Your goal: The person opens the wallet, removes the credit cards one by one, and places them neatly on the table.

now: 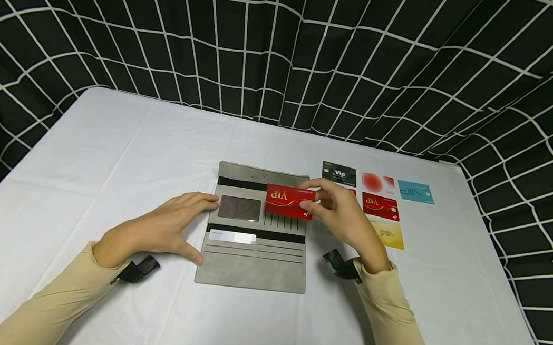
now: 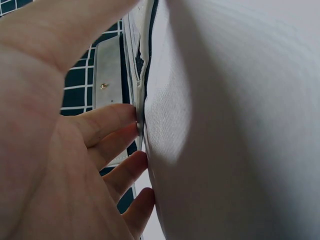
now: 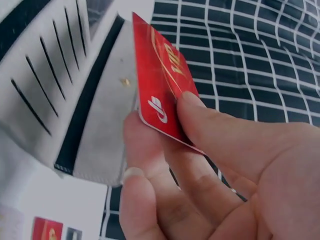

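A grey wallet (image 1: 256,277) lies unfolded on the white table, with card slots, a dark clear window (image 1: 239,208) and a white card (image 1: 232,237) partly tucked into a lower slot. Over its upper right slots, my right hand (image 1: 342,216) pinches a red VIP card (image 1: 284,201) between thumb and fingers. In the right wrist view that card (image 3: 159,80) is tilted and held by one end, apart from the slots. Along the wallet's left edge rests my left hand (image 1: 164,226), fingers extended, thumb near the lower edge; the left wrist view shows fingertips (image 2: 131,112) touching its side.
Right of the wallet lie several cards in rows: a black Vip card (image 1: 339,173), a white card with a red circle (image 1: 378,183), a blue card (image 1: 415,192), another red card (image 1: 381,207) and a gold card (image 1: 389,235). A black gridded curtain (image 1: 265,50) surrounds the table.
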### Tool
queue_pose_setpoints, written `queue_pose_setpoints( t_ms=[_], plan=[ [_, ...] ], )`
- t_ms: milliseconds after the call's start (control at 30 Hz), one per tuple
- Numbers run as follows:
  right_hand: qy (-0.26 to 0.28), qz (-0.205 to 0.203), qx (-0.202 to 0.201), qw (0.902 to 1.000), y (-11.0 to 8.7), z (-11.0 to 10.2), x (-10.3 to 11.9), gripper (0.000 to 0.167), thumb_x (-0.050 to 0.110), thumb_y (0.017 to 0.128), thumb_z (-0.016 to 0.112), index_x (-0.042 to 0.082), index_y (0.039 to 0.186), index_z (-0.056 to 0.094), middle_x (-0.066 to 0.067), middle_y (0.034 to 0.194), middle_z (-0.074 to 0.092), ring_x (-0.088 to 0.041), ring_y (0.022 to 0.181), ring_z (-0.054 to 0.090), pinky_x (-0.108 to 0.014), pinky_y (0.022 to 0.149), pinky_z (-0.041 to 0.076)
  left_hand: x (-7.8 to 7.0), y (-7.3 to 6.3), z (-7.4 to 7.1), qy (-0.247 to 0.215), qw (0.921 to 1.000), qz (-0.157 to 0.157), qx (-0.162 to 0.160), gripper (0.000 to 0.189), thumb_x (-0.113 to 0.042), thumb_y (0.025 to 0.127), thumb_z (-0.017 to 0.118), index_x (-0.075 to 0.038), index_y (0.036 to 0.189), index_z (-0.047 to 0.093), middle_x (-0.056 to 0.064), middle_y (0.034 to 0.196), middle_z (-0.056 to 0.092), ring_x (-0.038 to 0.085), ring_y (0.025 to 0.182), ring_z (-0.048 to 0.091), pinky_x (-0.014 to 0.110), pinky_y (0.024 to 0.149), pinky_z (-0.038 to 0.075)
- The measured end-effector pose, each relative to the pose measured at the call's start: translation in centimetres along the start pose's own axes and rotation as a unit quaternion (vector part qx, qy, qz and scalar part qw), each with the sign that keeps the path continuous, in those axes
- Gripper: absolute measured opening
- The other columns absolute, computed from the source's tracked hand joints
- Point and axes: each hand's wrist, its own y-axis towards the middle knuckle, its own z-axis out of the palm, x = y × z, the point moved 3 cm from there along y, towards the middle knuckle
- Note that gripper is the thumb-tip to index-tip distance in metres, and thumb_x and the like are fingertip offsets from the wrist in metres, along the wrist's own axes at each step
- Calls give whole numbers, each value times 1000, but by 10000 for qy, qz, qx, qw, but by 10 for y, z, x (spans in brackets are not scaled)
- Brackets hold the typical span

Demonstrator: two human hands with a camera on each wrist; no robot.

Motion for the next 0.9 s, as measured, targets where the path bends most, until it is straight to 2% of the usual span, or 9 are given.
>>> queue_pose_setpoints(
  t_ms=[100,167,333,533,700,767,900],
  plan=[
    [-50,-107,-23,9999,-1,-8,-3,34,13,89,73,11,122,66,-14,98,69,-26,86,68,-29,73,57,1,0,0,-2,10000,-16,8,107,-57,63,85,-3,145,43,12,154,40,35,143,35,59,116,28],
    [-93,-108,-65,9999,-2,-14,-5,34,13,90,72,11,123,67,-14,103,69,-27,89,68,-30,75,58,1,0,1,-3,10000,-19,6,107,-58,63,85,-3,145,43,12,155,40,35,143,35,59,116,28],
    [-150,61,-140,9998,-5,-30,-12,35,12,91,71,10,125,65,-16,116,67,-29,93,67,-30,76,58,1,0,2,-11,10000,36,-22,108,-58,62,85,-2,144,44,12,154,40,34,142,37,59,115,30],
    [-122,213,-177,9995,-10,-48,-18,36,18,93,69,11,128,64,-17,123,60,-32,97,65,-25,73,56,0,0,1,-23,10000,24,-8,107,-58,63,85,-2,145,43,11,155,39,34,142,36,59,115,30],
    [48,333,-160,9993,-15,-63,-27,38,22,96,64,9,131,60,-19,130,56,-40,107,65,-32,77,61,0,-1,1,-14,10000,-14,12,107,-57,63,86,-2,145,43,12,155,39,36,143,35,60,115,29],
    [82,346,-158,9992,-17,-68,-31,37,22,97,63,9,132,59,-20,132,56,-41,107,65,-31,76,61,-1,0,1,-10,10000,-16,14,107,-57,63,86,-2,145,43,12,155,39,36,143,35,60,115,29],
    [6,323,-304,9990,-21,-79,-39,39,23,98,62,9,134,59,-19,126,59,-34,98,68,-25,72,59,0,0,1,-12,10000,-4,11,108,-58,63,85,-2,145,43,12,155,39,35,143,35,59,115,29]
  ],
)
